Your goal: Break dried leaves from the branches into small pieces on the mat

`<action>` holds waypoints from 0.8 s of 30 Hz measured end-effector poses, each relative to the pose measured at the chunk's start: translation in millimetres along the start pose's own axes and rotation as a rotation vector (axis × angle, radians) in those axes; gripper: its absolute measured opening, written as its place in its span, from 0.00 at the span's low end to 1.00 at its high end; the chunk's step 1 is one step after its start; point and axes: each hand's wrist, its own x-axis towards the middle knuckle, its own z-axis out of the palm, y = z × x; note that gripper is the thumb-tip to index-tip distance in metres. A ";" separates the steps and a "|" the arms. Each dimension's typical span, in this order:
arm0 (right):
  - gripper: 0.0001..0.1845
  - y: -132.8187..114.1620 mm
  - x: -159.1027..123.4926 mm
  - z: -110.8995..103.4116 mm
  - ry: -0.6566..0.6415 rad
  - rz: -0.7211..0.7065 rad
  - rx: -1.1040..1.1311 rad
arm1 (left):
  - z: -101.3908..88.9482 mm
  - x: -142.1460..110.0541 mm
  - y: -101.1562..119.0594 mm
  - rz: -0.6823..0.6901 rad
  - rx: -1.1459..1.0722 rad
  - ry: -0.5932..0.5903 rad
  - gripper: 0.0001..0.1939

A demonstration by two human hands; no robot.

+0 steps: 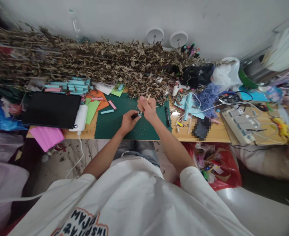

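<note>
Both of my hands are close together above a dark green cutting mat (105, 127). My left hand (127, 123) is closed in a pinch on a small dark object (135, 115), too small to name. Right beside it, my right hand (148, 107) makes a fist around a thin pale stick (148, 96), whose end pokes out at the top. A tiny whitish bit shows between the two hands; I cannot tell which hand has it. On the mat lie a blue paper roll (107, 111), a pink roll (112, 105) and a black pen (167, 116).
Dried leafy stalks (97, 55) heap along the back. At left are a black tablet (52, 109), a white power bank (81, 118) and stacked blue rolls (77, 86). A glue gun (180, 88), purple yarn (208, 98) and a power strip (240, 124) sit at right.
</note>
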 end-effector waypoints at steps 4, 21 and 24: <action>0.38 2.3 4.0 1.5 0.048 0.000 0.014 | -0.8 0.0 1.2 -0.006 -0.014 -0.003 0.08; 0.38 -0.3 -1.5 1.4 0.037 -0.056 0.038 | -1.0 -0.1 1.3 0.008 0.009 -0.016 0.06; 0.37 1.9 0.1 3.1 0.009 -0.103 0.067 | -0.6 0.1 0.5 0.013 0.008 -0.001 0.06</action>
